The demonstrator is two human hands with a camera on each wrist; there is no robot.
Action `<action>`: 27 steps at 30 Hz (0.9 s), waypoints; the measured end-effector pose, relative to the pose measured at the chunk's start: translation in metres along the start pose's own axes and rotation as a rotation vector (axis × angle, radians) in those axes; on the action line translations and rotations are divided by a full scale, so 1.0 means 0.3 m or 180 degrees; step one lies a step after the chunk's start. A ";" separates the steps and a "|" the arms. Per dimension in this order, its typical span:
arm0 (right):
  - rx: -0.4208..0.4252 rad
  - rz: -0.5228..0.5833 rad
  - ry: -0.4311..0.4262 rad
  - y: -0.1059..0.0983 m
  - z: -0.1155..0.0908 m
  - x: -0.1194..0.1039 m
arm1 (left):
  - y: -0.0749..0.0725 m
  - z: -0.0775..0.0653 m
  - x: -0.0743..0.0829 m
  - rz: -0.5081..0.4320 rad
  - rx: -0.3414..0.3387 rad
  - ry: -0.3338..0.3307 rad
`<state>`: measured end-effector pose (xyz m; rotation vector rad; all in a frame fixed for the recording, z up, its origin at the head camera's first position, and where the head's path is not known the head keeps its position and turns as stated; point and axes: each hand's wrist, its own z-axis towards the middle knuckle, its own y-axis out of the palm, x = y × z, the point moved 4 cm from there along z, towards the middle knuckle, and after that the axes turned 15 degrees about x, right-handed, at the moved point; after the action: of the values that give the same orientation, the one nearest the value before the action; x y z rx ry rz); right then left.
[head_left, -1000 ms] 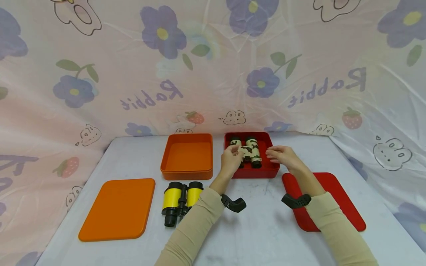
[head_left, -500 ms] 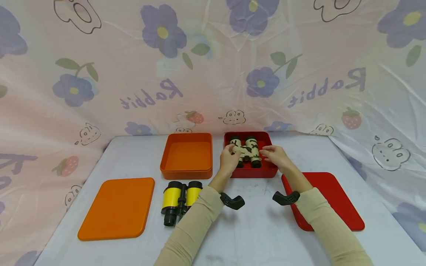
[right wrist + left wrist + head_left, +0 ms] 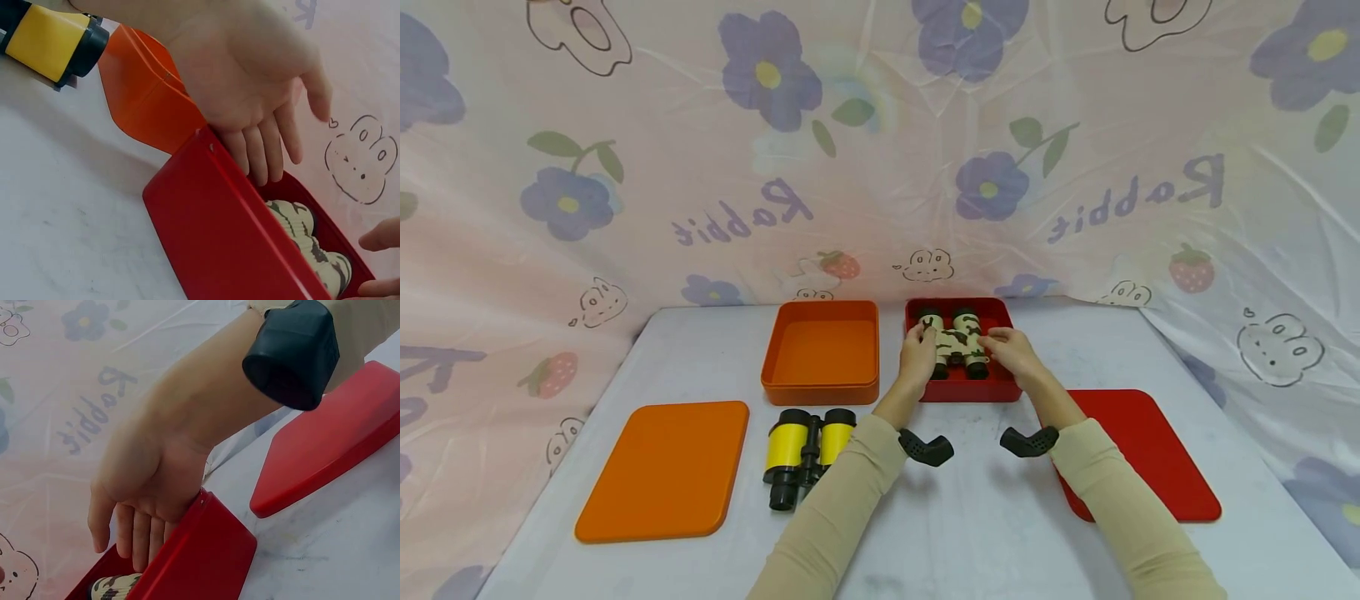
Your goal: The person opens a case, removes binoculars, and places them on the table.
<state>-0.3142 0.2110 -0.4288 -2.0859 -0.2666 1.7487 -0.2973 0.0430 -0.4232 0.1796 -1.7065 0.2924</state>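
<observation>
Camouflage binoculars [image 3: 957, 340] lie in a red box [image 3: 973, 392] at the back of the table. My left hand [image 3: 916, 358] reaches in at their left barrel. Across from it, my right hand [image 3: 1015, 353] has its fingertips right at the right barrel. The left wrist view looks across at the right hand [image 3: 156, 456], its fingers pointing down over the box rim, fairly straight. In the right wrist view the left hand [image 3: 250, 81] hangs its straight fingers inside the box wall, beside the binoculars [image 3: 312, 250].
Left of the red box stands an orange box [image 3: 822, 392], with an orange lid [image 3: 666, 471] nearer the front left. Yellow and black binoculars [image 3: 787, 446] lie on the table, partly behind the left sleeve. A red lid [image 3: 1150, 454] lies under the right forearm. A printed curtain [image 3: 880, 167] hangs behind.
My right hand has moved left, from the red box's right side to the camouflage binoculars' right barrel. The left hand stays at the left barrel with only a small shift.
</observation>
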 end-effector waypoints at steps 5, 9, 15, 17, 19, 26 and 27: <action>0.0040 0.0064 0.0111 0.011 0.013 0.009 | 0.016 0.007 -0.003 -0.0027 -0.0029 -0.0035; 0.0068 0.0182 0.0161 0.014 0.024 0.025 | 0.028 0.017 -0.011 0.0011 0.0009 -0.0014; 0.0112 0.0403 0.0200 0.015 0.032 0.032 | 0.030 0.031 -0.014 0.0174 -0.0031 0.0081; 0.0089 0.0490 0.0254 0.017 0.031 0.032 | 0.027 0.034 -0.016 0.0255 -0.0072 0.0074; 0.0025 0.0604 0.0310 0.020 0.030 0.030 | 0.025 0.038 -0.018 0.0304 -0.0091 0.0046; -0.0310 0.0801 0.0349 0.020 0.030 0.028 | 0.031 0.052 -0.029 0.0093 -0.0122 -0.0107; -0.0334 0.0818 0.0352 0.019 0.032 0.029 | 0.033 0.053 -0.030 0.0035 -0.0150 -0.0140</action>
<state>-0.3225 0.2112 -0.4404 -2.3726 -0.0608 1.7854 -0.3138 0.0475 -0.4351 0.1430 -1.7569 0.2579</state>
